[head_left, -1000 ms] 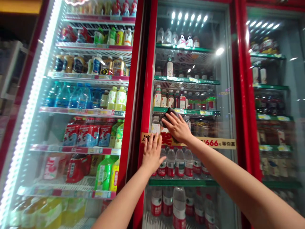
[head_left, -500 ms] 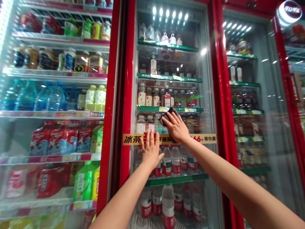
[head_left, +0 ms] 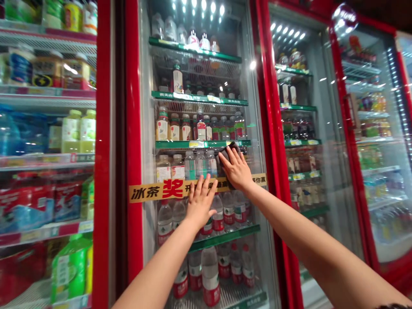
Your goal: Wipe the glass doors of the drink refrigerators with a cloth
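A red-framed glass door [head_left: 267, 214] of a drinks cooler stands in front of me. My left hand [head_left: 200, 204] lies on the glass with its fingers spread, over the yellow strip [head_left: 154, 192] with dark and red lettering, and holds nothing. Higher and to the right, my right hand [head_left: 237, 168] presses a dark cloth [head_left: 231, 148] against the glass, its fingers laid over the cloth. Bottles on green-edged shelves [head_left: 201, 95] show through the door.
An open-looking shelf unit [head_left: 48, 161] with bottles and packs stands at the left. To the right are more red-framed coolers [head_left: 341, 107], one with a vertical handle [head_left: 350, 110].
The view has swung to the right, so the coolers appear further left. Relative to the door, both hands now lie further right along the yellow strip, the right hand still on the cloth.
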The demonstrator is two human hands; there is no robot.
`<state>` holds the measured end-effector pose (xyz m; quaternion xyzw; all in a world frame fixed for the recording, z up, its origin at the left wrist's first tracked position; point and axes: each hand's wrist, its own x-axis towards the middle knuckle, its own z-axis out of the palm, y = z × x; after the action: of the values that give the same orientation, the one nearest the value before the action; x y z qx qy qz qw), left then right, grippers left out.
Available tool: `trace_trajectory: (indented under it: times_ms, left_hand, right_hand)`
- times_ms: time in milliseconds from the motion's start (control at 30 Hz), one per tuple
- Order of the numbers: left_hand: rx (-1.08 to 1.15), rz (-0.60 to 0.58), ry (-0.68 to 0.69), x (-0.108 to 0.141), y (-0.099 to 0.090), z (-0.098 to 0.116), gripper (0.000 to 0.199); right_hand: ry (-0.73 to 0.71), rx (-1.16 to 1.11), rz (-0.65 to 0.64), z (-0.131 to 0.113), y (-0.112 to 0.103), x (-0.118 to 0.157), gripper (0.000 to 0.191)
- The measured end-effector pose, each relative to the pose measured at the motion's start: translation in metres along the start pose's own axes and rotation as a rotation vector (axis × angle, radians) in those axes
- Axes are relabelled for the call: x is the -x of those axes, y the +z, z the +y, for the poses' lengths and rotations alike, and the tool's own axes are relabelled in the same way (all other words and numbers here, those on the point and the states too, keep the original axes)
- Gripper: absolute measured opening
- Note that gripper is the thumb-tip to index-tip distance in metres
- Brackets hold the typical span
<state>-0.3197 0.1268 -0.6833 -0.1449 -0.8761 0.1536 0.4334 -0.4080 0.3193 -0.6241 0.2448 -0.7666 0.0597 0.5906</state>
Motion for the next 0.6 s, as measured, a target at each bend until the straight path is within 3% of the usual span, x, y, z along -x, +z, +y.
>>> trace_trajectory:
  times_ms: [100, 200, 300, 367, 500, 600]
  left_hand:
    - [0.007, -0.020, 0.064, -0.021, 0.004, 0.017, 0.124]
    - [0.001, -0.055, 0.162, -0.037, 0.008, 0.030, 0.127]
    - [-0.019, -0.110, 0.222, -0.045, 0.013, 0.036, 0.131]
    - [-0.032, -0.115, 0.222, -0.046, 0.016, 0.037, 0.133]
    - [-0.044, -0.069, 0.239, -0.046, 0.020, 0.033, 0.135]
    - [-0.036, -0.049, 0.246, -0.046, 0.023, 0.031, 0.137]
  right_hand:
    - [0.179, 0.015, 0.036, 0.037, 0.005, 0.004, 0.060]
    - [0.384, 0.040, 0.061, 0.061, 0.021, 0.050, 0.063]
    - [0.409, 0.058, 0.020, 0.075, 0.032, 0.084, 0.061]
    - [0.384, 0.063, -0.014, 0.083, 0.032, 0.078, 0.059]
    - [0.421, 0.049, 0.008, 0.096, 0.023, 0.035, 0.063]
    - [0.425, 0.034, 0.069, 0.094, 0.025, 0.036, 0.067]
